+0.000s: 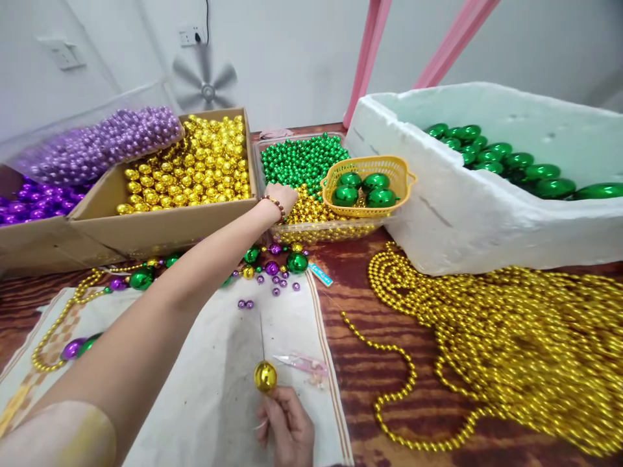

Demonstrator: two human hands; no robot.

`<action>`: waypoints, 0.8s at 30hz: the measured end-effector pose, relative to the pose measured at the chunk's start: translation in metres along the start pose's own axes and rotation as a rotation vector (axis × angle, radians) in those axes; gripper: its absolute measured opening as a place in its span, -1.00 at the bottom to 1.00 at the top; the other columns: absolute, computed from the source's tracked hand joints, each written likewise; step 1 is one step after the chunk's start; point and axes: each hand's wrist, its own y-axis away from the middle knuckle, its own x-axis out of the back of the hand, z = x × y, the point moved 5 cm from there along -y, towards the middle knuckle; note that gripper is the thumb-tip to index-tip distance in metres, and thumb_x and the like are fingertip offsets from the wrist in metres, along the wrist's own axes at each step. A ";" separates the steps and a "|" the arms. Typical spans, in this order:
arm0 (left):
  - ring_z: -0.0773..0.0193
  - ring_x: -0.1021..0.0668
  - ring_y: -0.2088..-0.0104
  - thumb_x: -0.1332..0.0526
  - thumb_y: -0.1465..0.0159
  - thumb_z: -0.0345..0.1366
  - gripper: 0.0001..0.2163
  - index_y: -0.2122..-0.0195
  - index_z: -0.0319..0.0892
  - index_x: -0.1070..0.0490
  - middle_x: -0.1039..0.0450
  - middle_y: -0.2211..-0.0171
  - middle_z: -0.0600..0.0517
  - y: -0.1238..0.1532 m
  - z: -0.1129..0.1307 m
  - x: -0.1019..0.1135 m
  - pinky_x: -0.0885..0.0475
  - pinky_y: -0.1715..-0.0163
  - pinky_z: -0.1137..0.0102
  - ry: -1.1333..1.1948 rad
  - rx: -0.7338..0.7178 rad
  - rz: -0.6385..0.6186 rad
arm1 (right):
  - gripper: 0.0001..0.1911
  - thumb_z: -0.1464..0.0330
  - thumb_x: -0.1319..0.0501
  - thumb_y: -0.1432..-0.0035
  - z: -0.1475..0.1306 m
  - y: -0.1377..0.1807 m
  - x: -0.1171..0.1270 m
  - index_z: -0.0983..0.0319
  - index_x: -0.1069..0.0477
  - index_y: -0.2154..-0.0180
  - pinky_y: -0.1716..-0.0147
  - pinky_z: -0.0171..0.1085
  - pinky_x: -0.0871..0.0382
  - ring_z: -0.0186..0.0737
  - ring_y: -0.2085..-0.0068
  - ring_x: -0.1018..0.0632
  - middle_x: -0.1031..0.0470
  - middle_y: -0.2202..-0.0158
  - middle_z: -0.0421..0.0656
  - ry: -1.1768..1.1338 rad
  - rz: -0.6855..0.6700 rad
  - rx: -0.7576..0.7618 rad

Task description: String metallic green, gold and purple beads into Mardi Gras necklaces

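My left hand, a beaded bracelet at its wrist, reaches into a clear plastic tub. Its fingers point down at the small gold beads and are hidden from me. Behind these lie small green beads. Low in the centre, my right hand pinches at the underside of a large shiny gold bead. A thin needle stands up out of that bead, and a bit of pale thread shows by the fingers. Pink thread snips lie just beyond, on a white cloth.
Loose purple beads and a mixed bead strand lie on the cloth. Behind are a cardboard box of gold beads, a yellow basket of green balls and a foam box. Gold bead strings cover the right.
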 end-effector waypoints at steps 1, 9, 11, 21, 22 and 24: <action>-0.09 -0.55 -0.01 -0.10 -0.23 -0.59 -0.68 0.07 -0.36 -0.57 -0.55 0.09 -0.37 -0.002 -0.001 -0.003 -0.39 0.05 0.15 0.006 0.009 -0.010 | -0.50 -0.07 -0.31 -0.06 0.001 0.000 0.000 0.25 -0.40 0.50 0.68 -0.41 -0.16 -0.42 0.69 -0.34 -0.40 0.61 -0.23 0.000 -0.003 -0.006; 0.02 -0.53 0.01 -0.06 -0.26 -0.55 -0.70 0.07 -0.35 -0.51 -0.49 0.03 -0.32 0.022 0.005 0.019 -0.40 0.02 0.17 0.291 -0.021 0.178 | -0.56 0.01 -0.32 -0.10 -0.008 0.001 -0.002 0.27 -0.39 0.47 0.61 -0.41 -0.23 -0.42 0.64 -0.37 -0.41 0.57 -0.23 -0.060 -0.039 -0.009; 0.11 -0.54 0.06 -0.14 -0.25 -0.49 -0.79 0.14 -0.31 -0.52 -0.51 0.09 -0.22 0.054 0.005 0.024 -0.40 0.00 0.21 0.746 -0.093 0.249 | -0.58 0.04 -0.32 -0.11 -0.013 0.003 -0.004 0.27 -0.39 0.47 0.61 -0.41 -0.23 -0.43 0.63 -0.37 -0.42 0.56 -0.23 -0.073 -0.046 0.005; 0.29 -0.61 0.28 -0.30 -0.24 -0.41 -0.83 0.14 -0.30 -0.55 -0.53 0.28 -0.04 0.241 -0.021 -0.070 -0.52 0.08 0.30 2.421 0.257 -0.144 | -0.80 0.27 -0.26 -0.25 -0.052 0.011 -0.017 0.26 -0.47 0.36 0.61 -0.44 -0.33 -0.40 0.63 -0.47 -0.45 0.59 -0.24 0.025 -0.146 0.199; 0.28 -0.61 0.28 -0.30 -0.25 -0.40 -0.83 0.14 -0.30 -0.55 -0.53 0.27 -0.04 0.248 -0.022 -0.074 -0.53 0.08 0.29 2.462 0.277 -0.120 | -0.82 0.28 -0.25 -0.26 -0.054 0.010 -0.019 0.25 -0.47 0.35 0.62 -0.44 -0.35 -0.39 0.64 -0.47 -0.45 0.59 -0.24 0.044 -0.175 0.226; 0.26 -0.62 0.28 -0.30 -0.26 -0.38 -0.84 0.15 -0.30 -0.54 -0.53 0.29 -0.04 0.258 -0.025 -0.079 -0.54 0.08 0.27 2.522 0.319 -0.074 | -0.84 0.31 -0.24 -0.27 -0.057 0.010 -0.023 0.25 -0.47 0.34 0.64 -0.45 -0.37 -0.38 0.65 -0.48 -0.46 0.59 -0.24 0.084 -0.230 0.265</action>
